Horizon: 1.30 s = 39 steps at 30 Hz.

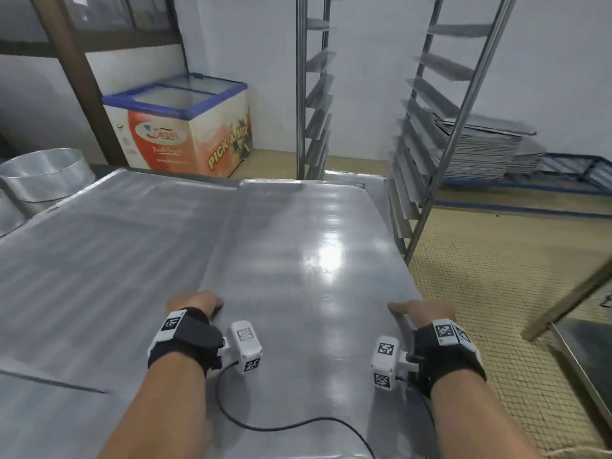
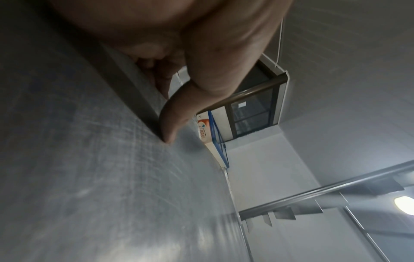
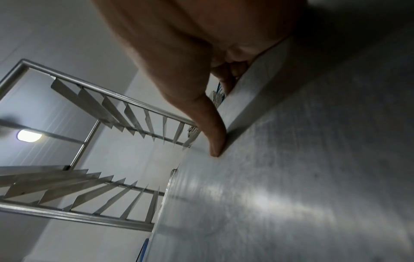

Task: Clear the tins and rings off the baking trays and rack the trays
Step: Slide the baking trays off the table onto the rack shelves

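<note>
Gripping a bare baking tray [image 1: 308, 246] by both side rims, left hand [image 1: 193, 304] and right hand [image 1: 425, 314] aim at the empty rack [image 1: 427, 134]; another tray [image 1: 109, 246] and rings [image 1: 46, 175] remain left.

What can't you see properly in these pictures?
- Fingers of the left hand and right hand: curled under the baking tray rims in every view.
- Metal rings: cut off by the head view's left edge.
- Tray stack count: blurred, partly behind the rack.
- Freezer contents: glare on the lid.

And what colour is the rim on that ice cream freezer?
Blue, on the freezer; clearest in the head view.
</note>
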Each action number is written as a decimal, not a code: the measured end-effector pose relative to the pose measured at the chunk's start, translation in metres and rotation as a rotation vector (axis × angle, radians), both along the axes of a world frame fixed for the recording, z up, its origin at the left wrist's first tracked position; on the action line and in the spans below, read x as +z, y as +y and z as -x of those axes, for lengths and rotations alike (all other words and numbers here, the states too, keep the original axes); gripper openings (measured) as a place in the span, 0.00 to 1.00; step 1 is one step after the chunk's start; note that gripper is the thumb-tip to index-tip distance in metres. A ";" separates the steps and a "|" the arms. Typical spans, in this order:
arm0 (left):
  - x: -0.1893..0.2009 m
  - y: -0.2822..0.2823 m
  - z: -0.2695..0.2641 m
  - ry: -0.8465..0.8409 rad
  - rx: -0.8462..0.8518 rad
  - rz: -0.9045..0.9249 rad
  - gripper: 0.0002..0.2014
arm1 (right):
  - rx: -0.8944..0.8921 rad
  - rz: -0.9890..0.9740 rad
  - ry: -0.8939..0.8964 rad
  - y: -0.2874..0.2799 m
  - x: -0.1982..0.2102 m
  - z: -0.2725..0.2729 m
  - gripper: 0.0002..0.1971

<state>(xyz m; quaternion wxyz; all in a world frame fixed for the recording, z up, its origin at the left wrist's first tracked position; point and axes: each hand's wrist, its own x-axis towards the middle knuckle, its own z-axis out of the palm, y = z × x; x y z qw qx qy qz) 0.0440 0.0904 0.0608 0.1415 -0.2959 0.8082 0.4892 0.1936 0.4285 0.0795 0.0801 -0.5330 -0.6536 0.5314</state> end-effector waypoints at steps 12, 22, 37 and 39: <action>-0.007 0.067 0.025 0.011 -0.103 -0.037 0.27 | -0.205 0.042 0.060 0.031 -0.002 -0.029 0.21; -0.022 0.156 0.080 0.010 -0.109 -0.004 0.26 | -0.292 0.144 0.114 0.108 -0.016 0.027 0.23; -0.067 0.249 0.171 -0.028 0.028 -0.034 0.29 | -0.191 0.161 0.004 0.209 -0.039 0.124 0.26; -0.075 0.255 0.183 -0.011 0.020 -0.029 0.26 | -0.200 0.183 0.014 0.217 -0.050 0.139 0.31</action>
